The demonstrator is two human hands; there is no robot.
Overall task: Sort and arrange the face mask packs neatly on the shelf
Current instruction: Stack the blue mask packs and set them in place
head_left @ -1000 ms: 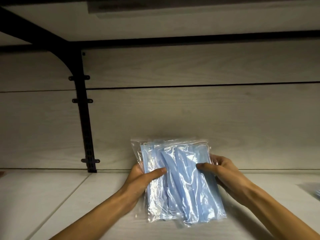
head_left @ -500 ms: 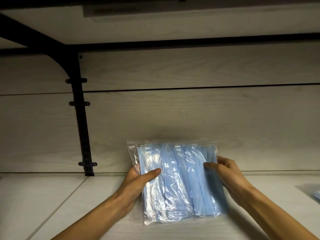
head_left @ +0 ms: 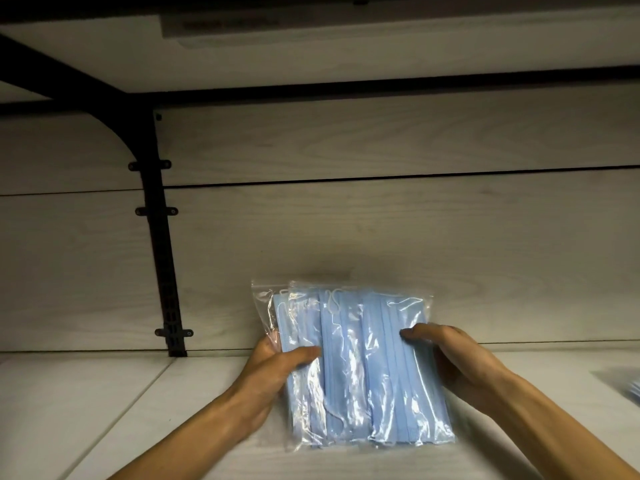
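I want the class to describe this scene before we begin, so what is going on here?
A person holds a bundle of clear face mask packs filled with blue masks, gripping it on both sides with the left hand and the right hand. The bundle stands leaning over the pale wooden shelf, near the back panel. Another pack shows at the far right edge.

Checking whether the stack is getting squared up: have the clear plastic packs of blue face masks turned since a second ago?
Yes. The clear plastic packs of blue face masks have rotated slightly anticlockwise; their top edge now runs closer to parallel with the shelf's back edge.
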